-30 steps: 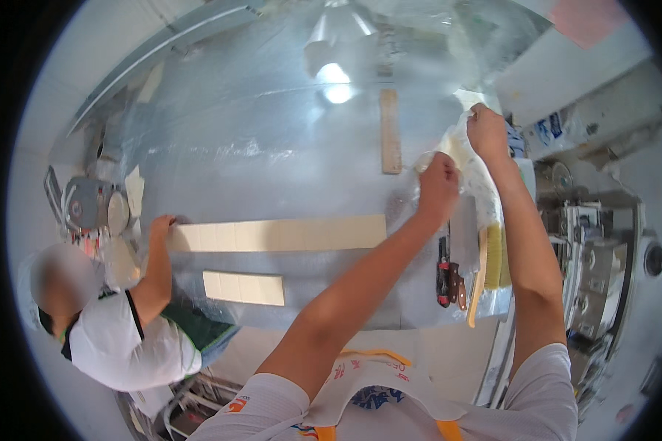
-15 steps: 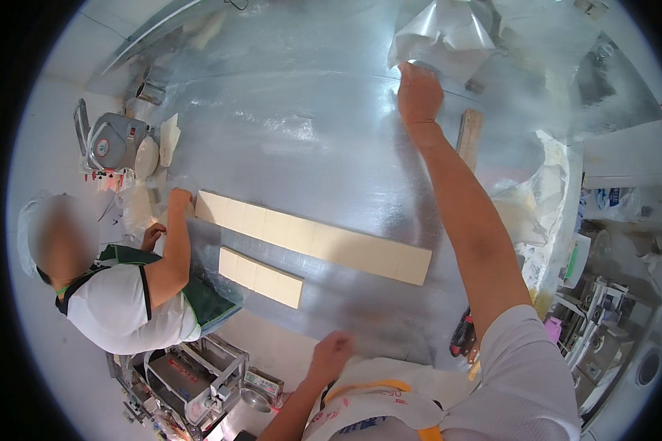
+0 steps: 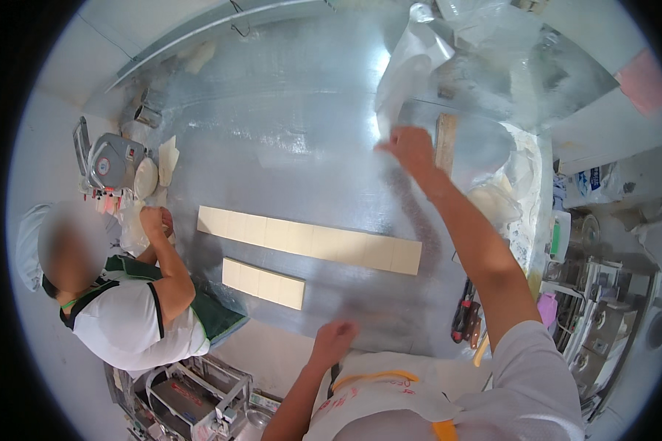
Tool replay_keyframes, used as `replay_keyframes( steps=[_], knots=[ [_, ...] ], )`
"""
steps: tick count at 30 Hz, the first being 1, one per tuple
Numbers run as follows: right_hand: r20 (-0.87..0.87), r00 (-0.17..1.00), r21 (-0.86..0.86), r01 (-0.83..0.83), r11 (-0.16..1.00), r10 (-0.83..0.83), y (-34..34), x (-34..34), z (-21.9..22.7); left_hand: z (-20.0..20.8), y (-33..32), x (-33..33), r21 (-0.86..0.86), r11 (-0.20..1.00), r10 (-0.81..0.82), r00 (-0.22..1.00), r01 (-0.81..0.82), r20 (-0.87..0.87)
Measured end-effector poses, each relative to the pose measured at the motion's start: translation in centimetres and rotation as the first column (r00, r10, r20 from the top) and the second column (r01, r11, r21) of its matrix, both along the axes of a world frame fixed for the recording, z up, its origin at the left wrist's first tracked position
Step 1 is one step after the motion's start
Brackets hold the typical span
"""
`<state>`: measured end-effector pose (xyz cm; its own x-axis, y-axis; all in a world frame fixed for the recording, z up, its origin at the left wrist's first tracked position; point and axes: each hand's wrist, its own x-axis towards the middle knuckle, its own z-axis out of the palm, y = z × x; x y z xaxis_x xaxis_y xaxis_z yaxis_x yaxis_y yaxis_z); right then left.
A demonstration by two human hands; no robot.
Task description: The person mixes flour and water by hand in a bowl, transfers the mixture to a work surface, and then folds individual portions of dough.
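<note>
My right hand [image 3: 410, 147] is stretched far over the steel table [image 3: 287, 147] and grips the lower edge of a clear plastic sheet [image 3: 408, 70] that rises toward the back. My left hand [image 3: 334, 339] hovers low near the table's front edge, fingers loosely spread, holding nothing. Between the hands lie a long strip of pale dough scored into squares [image 3: 309, 240] and a shorter scored strip [image 3: 263, 282] in front of it.
A co-worker in a white cap and green apron [image 3: 129, 309] stands at the left with a hand [image 3: 154, 220] at the table edge. A grey machine [image 3: 110, 165] sits behind them. Wooden stick [image 3: 445, 140], flour pile [image 3: 504, 198], red-handled tools [image 3: 465, 320] lie right.
My right hand has pulled back toward me, drawing the plastic sheet along. My left hand has risen from near my body to the table's front edge. The view has shifted.
</note>
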<state>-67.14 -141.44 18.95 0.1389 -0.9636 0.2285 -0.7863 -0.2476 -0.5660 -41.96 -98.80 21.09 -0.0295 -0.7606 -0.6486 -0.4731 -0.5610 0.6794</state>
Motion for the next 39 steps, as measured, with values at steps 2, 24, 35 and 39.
replay_keyframes(
  steps=[2,24,35,39],
  knots=[
    [-0.083,0.996,0.074,-0.018,0.997,0.024,6.3,1.0,0.2,-0.5,-1.9,0.4,-0.047,0.999,0.022,0.999,-0.021,0.028],
    [0.795,0.606,0.35,-0.502,0.791,0.032,36.2,6.9,17.7,14.9,-2.9,8.7,-0.269,0.955,-0.076,0.774,-0.125,-0.629],
    [0.62,0.783,0.525,-0.458,0.718,0.046,38.2,13.7,17.9,15.0,0.7,14.8,-0.318,0.919,-0.014,0.789,-0.232,-0.615],
    [0.625,0.775,0.602,-0.403,0.689,-0.093,38.7,14.6,17.1,14.9,1.1,15.3,-0.362,0.901,-0.02,0.811,-0.239,-0.585]
  ],
)
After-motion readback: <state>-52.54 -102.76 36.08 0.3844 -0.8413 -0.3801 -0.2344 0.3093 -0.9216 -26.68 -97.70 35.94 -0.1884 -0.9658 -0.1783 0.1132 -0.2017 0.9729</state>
